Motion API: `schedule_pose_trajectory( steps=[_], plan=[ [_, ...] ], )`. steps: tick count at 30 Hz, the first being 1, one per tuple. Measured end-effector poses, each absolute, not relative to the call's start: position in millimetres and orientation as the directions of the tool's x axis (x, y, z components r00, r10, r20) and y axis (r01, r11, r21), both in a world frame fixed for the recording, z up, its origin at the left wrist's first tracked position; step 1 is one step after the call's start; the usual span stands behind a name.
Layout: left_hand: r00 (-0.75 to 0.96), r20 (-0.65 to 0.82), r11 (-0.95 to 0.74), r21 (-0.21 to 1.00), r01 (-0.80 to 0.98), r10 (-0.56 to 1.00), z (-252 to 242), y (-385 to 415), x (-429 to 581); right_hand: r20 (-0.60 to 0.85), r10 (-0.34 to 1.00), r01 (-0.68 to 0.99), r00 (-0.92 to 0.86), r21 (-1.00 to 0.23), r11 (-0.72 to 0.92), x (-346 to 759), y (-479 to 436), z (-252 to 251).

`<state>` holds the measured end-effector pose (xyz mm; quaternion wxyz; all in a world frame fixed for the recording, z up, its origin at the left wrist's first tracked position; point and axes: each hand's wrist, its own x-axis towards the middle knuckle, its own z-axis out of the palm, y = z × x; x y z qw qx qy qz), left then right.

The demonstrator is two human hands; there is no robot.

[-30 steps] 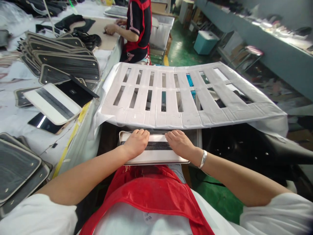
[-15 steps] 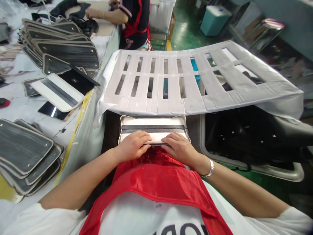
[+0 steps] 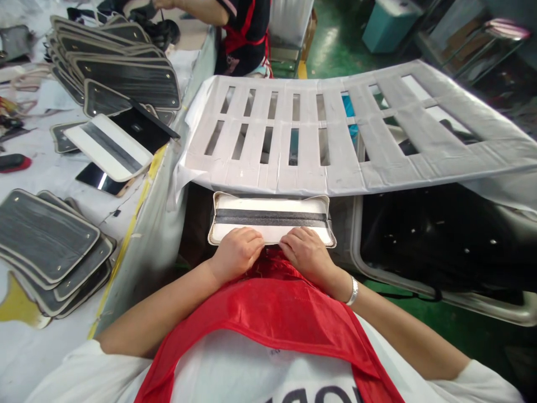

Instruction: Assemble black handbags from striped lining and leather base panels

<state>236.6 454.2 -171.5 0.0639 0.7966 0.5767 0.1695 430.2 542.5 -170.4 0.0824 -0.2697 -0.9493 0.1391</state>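
Observation:
In front of my red apron lies a white bag-base panel (image 3: 272, 217) with a dark stripe along its length and raised, curled edges. My left hand (image 3: 238, 253) grips the near edge left of the middle, fingers curled over the rim. On the same edge, a short gap to the right, my right hand (image 3: 309, 253) is closed in the same way. Both thumbs are mostly hidden beneath. What lies under the panel cannot be seen.
Just beyond the panel stands a slotted, grey-wrapped board (image 3: 268, 176). The table at left bears dark panels in a near stack (image 3: 46, 235) and a far stack (image 3: 126, 78), a striped white panel (image 3: 90, 131) and a phone (image 3: 98, 178). A co-worker (image 3: 247, 39) sits ahead. Black material (image 3: 419, 235) lies right.
My fingers have drawn back and curled more tightly over the panel's near edge, and the thumbs have gone out of sight. The whole view has shifted slightly, so most things appear farther right.

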Motion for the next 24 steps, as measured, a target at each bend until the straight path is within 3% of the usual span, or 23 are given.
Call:
schedule_pose_trajectory(
  steps=[6,15,21,24],
  plan=[
    [0.301,0.195,-0.344,0.256,0.903,0.934,-171.1,451.7,237.8,-0.023,0.454,0.447,-0.891,-0.232,0.864,428.3,545.2,-162.8],
    [0.232,0.140,-0.254,0.175,0.951,0.963,-171.8,462.8,243.3,-0.163,0.624,0.644,-0.764,-0.240,0.726,409.5,545.7,-158.3],
    [0.052,0.109,-0.067,0.138,0.988,0.993,-171.6,474.0,254.5,-0.242,0.664,0.705,-0.708,-0.177,0.687,399.3,548.5,-152.6],
    [0.004,0.187,-0.028,0.124,0.992,0.982,-169.1,475.9,254.9,-0.275,0.670,0.718,-0.690,-0.140,0.682,397.1,545.0,-148.9]
  ],
)
